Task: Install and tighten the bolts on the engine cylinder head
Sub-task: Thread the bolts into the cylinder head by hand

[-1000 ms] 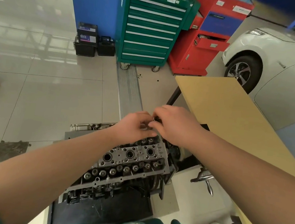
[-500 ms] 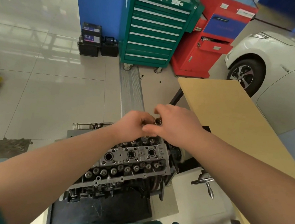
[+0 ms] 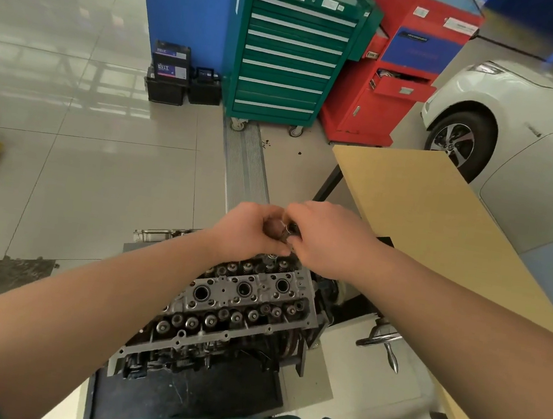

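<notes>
I see the grey cast-metal engine cylinder head (image 3: 232, 311) lying flat on a dark stand, its long axis running from near left to far right. Three large round bores sit along its middle, with rows of smaller round valve fittings on either side. A small dark metal bolt (image 3: 289, 228) sits above its far end.

A: Where are the hands?
B: Left hand (image 3: 248, 232) and right hand (image 3: 328, 237) meet above the grey metal cylinder head (image 3: 240, 303), pinching a small dark metal bolt (image 3: 289, 228) between them.
</notes>
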`<state>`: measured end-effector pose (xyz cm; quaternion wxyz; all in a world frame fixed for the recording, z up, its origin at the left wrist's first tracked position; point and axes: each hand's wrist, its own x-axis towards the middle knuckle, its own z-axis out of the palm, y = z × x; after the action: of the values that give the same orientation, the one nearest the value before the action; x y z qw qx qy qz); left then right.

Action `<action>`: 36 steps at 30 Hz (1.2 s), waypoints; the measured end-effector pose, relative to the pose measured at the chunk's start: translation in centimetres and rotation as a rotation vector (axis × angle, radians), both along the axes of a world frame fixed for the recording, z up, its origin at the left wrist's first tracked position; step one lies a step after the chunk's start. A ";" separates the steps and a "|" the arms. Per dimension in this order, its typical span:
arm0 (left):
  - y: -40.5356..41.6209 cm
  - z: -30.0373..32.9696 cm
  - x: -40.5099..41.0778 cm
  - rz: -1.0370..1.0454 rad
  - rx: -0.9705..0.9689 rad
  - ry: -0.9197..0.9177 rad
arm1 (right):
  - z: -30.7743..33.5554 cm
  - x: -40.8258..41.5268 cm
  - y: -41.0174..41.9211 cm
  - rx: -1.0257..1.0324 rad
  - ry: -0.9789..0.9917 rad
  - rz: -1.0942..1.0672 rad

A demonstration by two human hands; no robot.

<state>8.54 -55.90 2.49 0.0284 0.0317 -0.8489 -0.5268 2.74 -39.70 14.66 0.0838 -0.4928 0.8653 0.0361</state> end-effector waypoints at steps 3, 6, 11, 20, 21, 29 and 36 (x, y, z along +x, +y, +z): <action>0.2 -0.1 0.5 -0.069 0.002 0.005 | -0.5 -0.1 -0.1 0.045 0.136 -0.123; 0.7 -0.4 0.5 -0.039 -0.052 0.086 | -0.8 -0.2 0.1 0.009 0.136 -0.135; 0.4 0.0 0.4 -0.075 0.117 0.015 | -0.4 -0.2 0.5 -0.031 -0.066 -0.094; 0.8 -0.6 0.5 -0.049 0.059 0.047 | -0.2 -0.7 0.7 -0.064 -0.197 -0.065; 0.7 -0.7 0.5 -0.059 0.085 0.042 | -0.2 -0.7 0.8 -0.057 -0.205 -0.035; 1.0 -1.2 0.2 -0.026 0.010 0.075 | -0.6 -0.6 0.2 -0.025 0.030 -0.133; 0.7 -1.2 0.4 -0.103 0.116 -0.001 | -0.6 -0.4 0.2 0.065 0.104 -0.138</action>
<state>8.91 -55.22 1.28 -0.0014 -0.0103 -0.8174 -0.5759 2.31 -39.52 14.09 0.0570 -0.4264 0.8989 0.0836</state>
